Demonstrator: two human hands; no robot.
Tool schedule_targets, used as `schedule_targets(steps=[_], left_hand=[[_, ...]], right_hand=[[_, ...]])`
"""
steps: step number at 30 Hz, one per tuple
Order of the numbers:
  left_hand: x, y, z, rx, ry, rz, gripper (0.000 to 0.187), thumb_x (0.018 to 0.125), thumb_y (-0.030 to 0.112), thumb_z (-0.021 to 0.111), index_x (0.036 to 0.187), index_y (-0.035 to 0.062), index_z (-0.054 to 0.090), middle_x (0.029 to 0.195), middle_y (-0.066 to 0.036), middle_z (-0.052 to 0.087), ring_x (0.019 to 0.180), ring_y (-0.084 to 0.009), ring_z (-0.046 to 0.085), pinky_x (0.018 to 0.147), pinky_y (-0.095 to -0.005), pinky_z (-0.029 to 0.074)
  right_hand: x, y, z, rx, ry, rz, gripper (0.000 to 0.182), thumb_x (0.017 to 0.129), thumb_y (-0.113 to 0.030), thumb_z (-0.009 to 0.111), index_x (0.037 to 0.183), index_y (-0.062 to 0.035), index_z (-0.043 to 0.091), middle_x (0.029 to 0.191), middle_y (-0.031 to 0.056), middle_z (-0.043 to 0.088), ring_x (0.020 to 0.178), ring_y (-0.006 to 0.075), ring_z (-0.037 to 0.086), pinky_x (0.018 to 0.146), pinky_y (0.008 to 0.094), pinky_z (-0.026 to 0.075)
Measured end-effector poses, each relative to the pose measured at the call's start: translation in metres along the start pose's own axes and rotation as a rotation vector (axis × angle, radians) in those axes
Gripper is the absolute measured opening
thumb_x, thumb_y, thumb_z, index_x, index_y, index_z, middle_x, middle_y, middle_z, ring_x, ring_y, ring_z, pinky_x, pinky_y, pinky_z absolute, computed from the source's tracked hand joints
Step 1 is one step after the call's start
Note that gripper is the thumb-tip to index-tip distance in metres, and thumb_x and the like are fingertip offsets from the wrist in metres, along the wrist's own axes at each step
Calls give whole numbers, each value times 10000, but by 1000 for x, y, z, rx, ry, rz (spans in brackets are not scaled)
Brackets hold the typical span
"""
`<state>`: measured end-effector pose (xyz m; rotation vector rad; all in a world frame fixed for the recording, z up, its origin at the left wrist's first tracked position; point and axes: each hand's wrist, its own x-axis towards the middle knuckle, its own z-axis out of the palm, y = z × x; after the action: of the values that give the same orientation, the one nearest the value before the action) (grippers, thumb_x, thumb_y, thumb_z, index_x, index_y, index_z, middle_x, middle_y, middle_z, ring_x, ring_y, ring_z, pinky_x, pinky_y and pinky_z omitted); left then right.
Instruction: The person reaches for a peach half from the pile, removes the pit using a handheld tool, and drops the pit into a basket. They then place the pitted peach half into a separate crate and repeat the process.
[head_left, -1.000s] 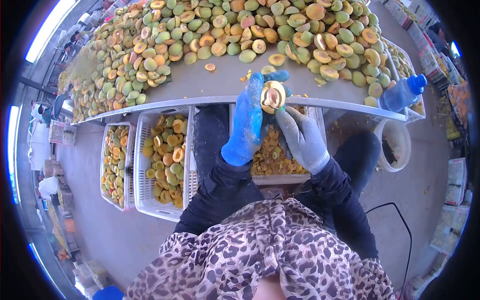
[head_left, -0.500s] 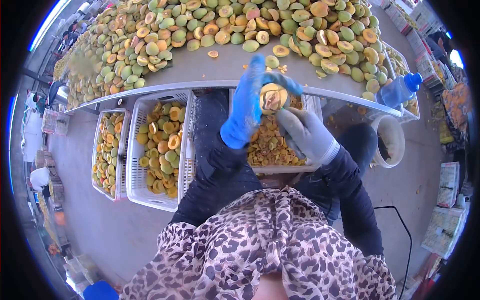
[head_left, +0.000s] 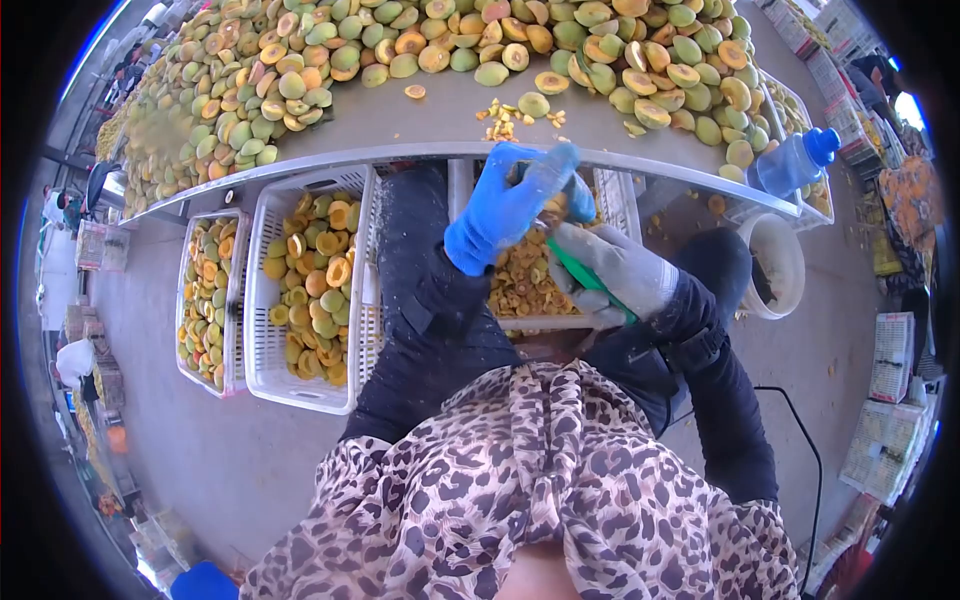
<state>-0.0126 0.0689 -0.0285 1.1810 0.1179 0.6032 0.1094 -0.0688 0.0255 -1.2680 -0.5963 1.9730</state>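
My left hand point(head_left: 508, 205), in a blue glove, is closed round a fruit half point(head_left: 553, 207) that shows only in part between the two hands. Wrapped round a green-handled tool point(head_left: 583, 268) is my right hand point(head_left: 615, 272), in a grey glove. The tool's tip is hidden at the fruit. Both hands are just below the metal table edge, above a white crate point(head_left: 548, 322) of orange fruit scraps. Small yellow pieces point(head_left: 500, 118) lie on the table beyond my left hand.
Halved fruit point(head_left: 400, 42) is heaped on the table point(head_left: 365, 122). Two white crates point(head_left: 350, 395) point(head_left: 238, 380) of fruit stand at the left. At the right are a blue bottle point(head_left: 785, 168), a white bucket point(head_left: 790, 285) and a black cable point(head_left: 815, 450).
My left fingers have closed over the fruit, which was more exposed before. The green handle now shows in my right hand. More yellow pieces show on the table, and the view has shifted slightly.
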Motion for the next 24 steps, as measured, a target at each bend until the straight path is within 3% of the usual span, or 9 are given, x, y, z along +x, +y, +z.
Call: schedule_targets(steps=[3,5,9,11,12,13,16,18,24], left_hand=[[5,-9,4,173,-97,8,350,962,280,521,1148,-15,548,855,-50,615,772,-138,620,680,-282,528],[1,-26,38,-291,581,211,310,951,264,515,924,-35,595,795,-168,646,674,-244,631,618,-304,520],[9,-52,4,-491,664,164,289,936,277,520,982,-2,581,942,-156,629,750,-236,631,600,-305,526],[2,-41,-13,-612,566,-4,299,937,268,510,1030,-6,587,944,-135,620,809,-242,625,653,-342,535],[1,-42,-12,-262,595,93,306,936,258,510,1061,-10,587,964,-131,619,833,-241,622,695,-360,534],[1,-44,-10,86,601,188,315,935,248,510,1091,-15,586,984,-126,619,857,-241,619,736,-379,532],[3,-38,-2,-309,621,169,321,922,214,520,1134,-20,581,999,-122,622,899,-241,611,806,-408,516],[-3,-26,6,-692,555,54,288,897,149,553,1126,-23,578,1009,-112,616,921,-227,608,835,-382,506],[-11,-26,19,-378,589,221,253,881,39,552,1130,-3,541,984,-86,601,906,-177,593,850,-294,475]], right_hand=[[6,5,-4,-121,44,-48,478,979,-437,375,743,-45,512,509,-26,376,369,72,330,353,224,264],[9,17,-8,419,-303,-17,480,983,-443,367,751,-53,523,503,-31,374,371,57,341,350,219,262],[18,36,-15,620,-491,-152,496,981,-465,367,759,-63,554,510,-28,417,378,56,384,357,210,275],[20,36,-19,121,234,-197,493,980,-444,398,744,-43,563,532,-17,479,409,86,453,382,246,324],[40,51,-33,-510,619,-357,428,963,-375,470,740,-20,558,557,85,560,452,228,546,442,333,399],[47,62,-39,-502,623,-353,428,963,-375,470,740,-20,558,557,85,560,452,228,546,442,333,399],[49,56,-37,-815,894,-703,292,922,-287,543,775,-36,556,649,250,553,617,424,566,519,466,432],[48,50,-18,-901,920,-728,287,921,-289,549,781,-38,541,637,236,559,600,420,568,510,475,428],[52,44,0,-1153,994,-732,293,916,-318,555,766,-71,506,618,194,590,557,388,590,484,480,445]])
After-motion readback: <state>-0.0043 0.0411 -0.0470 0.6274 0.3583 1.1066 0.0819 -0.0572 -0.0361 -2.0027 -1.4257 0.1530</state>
